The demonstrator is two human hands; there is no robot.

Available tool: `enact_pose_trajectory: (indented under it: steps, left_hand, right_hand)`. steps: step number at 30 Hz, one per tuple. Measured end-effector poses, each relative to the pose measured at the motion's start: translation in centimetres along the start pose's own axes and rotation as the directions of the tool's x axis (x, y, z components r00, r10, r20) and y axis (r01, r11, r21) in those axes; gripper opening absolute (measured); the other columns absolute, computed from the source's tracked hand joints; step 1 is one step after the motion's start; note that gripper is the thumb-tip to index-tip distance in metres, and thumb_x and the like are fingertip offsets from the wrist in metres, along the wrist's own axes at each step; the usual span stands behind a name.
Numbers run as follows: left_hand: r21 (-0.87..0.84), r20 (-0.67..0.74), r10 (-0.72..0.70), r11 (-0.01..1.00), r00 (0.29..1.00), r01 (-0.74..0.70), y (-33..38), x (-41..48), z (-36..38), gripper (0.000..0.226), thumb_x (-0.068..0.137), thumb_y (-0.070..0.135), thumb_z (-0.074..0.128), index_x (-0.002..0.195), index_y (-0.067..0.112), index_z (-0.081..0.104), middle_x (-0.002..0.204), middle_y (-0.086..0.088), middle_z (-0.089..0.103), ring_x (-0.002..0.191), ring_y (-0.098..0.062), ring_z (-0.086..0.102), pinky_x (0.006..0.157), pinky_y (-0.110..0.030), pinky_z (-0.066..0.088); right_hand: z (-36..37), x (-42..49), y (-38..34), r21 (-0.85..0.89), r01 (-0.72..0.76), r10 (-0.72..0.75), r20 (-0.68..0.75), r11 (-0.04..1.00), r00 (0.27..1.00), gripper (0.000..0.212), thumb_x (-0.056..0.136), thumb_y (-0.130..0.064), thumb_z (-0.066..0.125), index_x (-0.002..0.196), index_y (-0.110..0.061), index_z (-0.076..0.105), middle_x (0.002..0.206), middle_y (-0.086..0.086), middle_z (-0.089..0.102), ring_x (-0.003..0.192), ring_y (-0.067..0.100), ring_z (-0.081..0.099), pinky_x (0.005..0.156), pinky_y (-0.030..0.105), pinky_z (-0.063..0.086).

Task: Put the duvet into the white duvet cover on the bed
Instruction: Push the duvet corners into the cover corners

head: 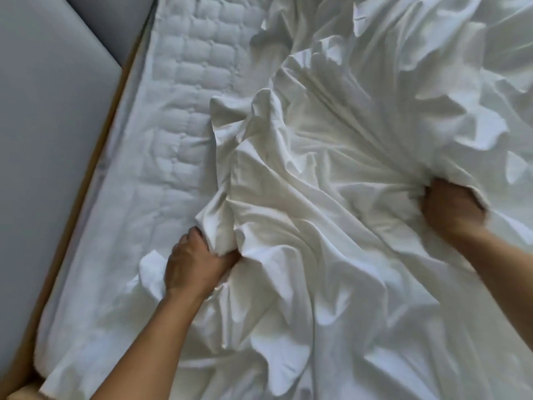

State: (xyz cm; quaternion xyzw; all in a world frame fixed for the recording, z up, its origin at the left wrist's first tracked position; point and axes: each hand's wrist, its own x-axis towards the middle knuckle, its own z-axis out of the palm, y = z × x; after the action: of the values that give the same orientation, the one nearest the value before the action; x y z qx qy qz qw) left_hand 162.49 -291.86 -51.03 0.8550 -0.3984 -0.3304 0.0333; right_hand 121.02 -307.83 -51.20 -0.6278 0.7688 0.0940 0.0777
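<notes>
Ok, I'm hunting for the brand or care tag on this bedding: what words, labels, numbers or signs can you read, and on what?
None: no text, label, number or sign shows on the cover or the mattress. The left hand and right hand each grip bunched cover fabric, so a tag could be hidden in the folds.

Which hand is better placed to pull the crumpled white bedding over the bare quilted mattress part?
Probably the left hand: it grips the crumpled white bedding at its edge, right beside the bare quilted white mattress. The right hand grips a bunch farther from it.
</notes>
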Motion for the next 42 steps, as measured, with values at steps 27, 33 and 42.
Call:
enact_pose_trajectory:
  steps: [27,33,42]
  left_hand:
    - [0.31,0.06,0.329,0.891,0.942,-0.331,7.8,-11.9,10.2,0.023,0.093,0.042,0.061,0.109,0.029,0.071,0.121,0.0,0.06,0.124,-0.026,0.05,0.107,-0.041,0.03]
    - [-0.107,0.195,0.584,0.811,0.788,-0.575,10.4,-18.0,12.3,0.008,0.088,0.021,0.073,0.088,0.013,0.076,0.094,-0.001,0.066,0.088,-0.024,0.063,0.081,-0.037,0.05]
    - [0.128,0.246,0.433,0.872,0.867,-0.472,10.5,-18.2,13.1,0.067,0.078,0.063,0.072,0.136,0.033,0.057,0.134,-0.001,0.052,0.126,-0.024,0.045,0.107,-0.04,0.04]
  right_hand:
    - [-1.8,-13.1,0.9,0.073,0.103,-0.105,0.017,0.992,0.994,0.052,0.085,-0.033,0.064,0.132,-0.011,0.059,0.132,0.019,0.057,0.12,0.039,0.055,0.096,0.044,0.045]
    - [2.7,-14.0,-6.8,0.311,0.462,-0.509,0.088,0.831,0.856,0.058,0.091,-0.026,0.066,0.144,-0.021,0.044,0.128,0.02,0.055,0.113,0.038,0.057,0.088,0.046,0.05]
    - [5.3,-12.8,11.1,0.031,0.338,-0.325,0.373,0.94,0.869,0.025,0.098,-0.017,0.046,0.107,-0.005,0.066,0.115,0.02,0.068,0.106,0.036,0.065,0.09,0.04,0.052]
